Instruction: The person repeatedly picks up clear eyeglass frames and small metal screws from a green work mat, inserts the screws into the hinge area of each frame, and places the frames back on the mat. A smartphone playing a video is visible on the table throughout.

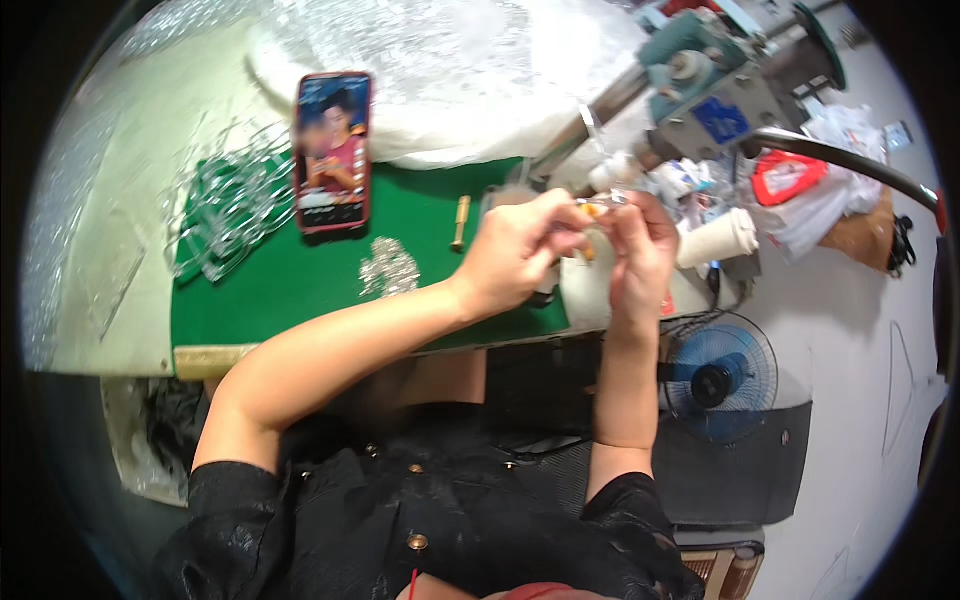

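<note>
My left hand (520, 245) and my right hand (642, 248) are raised close together at the right end of the green mat (270, 315), in front of the machine's lower end. The fingers of both are pinched on something small and clear or shiny (612, 200), too small and blurred to name. A bit of orange-yellow shows by the fingertips. Left of my left hand, a short brass rod (461, 222) lies on the mat. Farther left is a heap of small silvery metal pieces (388, 268), and beyond it a tangle of clear, thin, bent plastic pieces (235, 205).
A phone (333, 152) with a lit screen lies past the metal pieces. Clear plastic wrapping (440, 70) covers the far table. A machine (700, 85) with a slanted metal column reaches in at upper right, near a white roll (720, 238), plastic bags (815, 185) and a fan (720, 378).
</note>
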A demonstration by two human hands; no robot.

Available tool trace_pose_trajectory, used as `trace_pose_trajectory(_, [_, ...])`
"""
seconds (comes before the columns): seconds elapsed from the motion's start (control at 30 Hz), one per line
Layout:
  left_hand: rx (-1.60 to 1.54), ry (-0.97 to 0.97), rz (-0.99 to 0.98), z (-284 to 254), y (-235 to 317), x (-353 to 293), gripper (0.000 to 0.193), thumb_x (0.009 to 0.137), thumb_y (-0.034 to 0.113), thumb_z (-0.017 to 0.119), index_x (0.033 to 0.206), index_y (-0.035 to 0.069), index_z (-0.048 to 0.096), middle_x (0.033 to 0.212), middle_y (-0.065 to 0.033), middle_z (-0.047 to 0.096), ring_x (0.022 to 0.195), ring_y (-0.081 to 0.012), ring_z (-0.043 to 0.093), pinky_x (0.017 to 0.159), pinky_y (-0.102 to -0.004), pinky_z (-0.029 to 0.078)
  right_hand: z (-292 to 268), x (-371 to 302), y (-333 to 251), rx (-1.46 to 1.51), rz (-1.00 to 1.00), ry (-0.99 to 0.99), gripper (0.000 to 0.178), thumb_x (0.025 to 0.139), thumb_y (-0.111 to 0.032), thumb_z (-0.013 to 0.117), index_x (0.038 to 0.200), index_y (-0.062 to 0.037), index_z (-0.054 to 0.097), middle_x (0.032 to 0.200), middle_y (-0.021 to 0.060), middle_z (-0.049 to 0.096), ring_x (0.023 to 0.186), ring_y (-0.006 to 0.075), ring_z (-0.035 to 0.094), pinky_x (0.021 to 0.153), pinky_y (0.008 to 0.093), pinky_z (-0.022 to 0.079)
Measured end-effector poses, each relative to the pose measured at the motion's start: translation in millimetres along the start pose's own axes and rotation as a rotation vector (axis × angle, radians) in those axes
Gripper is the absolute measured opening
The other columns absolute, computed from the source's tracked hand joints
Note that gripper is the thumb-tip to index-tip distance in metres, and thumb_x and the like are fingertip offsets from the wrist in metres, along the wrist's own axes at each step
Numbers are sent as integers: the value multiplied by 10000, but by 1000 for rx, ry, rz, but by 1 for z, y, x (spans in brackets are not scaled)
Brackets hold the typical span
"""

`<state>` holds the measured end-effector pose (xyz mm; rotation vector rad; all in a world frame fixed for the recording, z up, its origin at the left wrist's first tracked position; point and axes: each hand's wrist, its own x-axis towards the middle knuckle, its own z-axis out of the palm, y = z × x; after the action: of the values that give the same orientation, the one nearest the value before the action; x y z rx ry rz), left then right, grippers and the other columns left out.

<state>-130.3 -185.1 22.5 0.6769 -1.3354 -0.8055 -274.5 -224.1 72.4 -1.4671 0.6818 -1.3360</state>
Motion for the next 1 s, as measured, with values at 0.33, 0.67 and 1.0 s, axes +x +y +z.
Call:
trace_pose_trajectory(0.33, [-94,10,-85,19,-8,22,64,902,-17,542,958,-43,561,816,-99,681,741,-108,637,701,-253,513,-21,18,7,-82,-44,27,153,892,-152,646,788,-46,613,733,2,618,678,56,495,630,196,367])
trace_pose_trajectory(0.67, [-63,11,-99,20,-7,25,87,905,-11,546,978,-57,552,811,-106,684,738,-112,643,691,-252,514,-27,66,-138,-3,-700,-24,596,919,-383,532,1340,18,404,1308,185,501,1224,286,464,973,364,385])
trace_pose_trajectory(1.0, [133,-49,-52,3,1,32,75,889,-13,555,961,-35,555,772,-96,678,674,-126,629,645,-264,506,-3,44,-124,-191,-817,162,203,927,-189,468,987,-15,554,892,91,564,901,238,548,713,302,391])
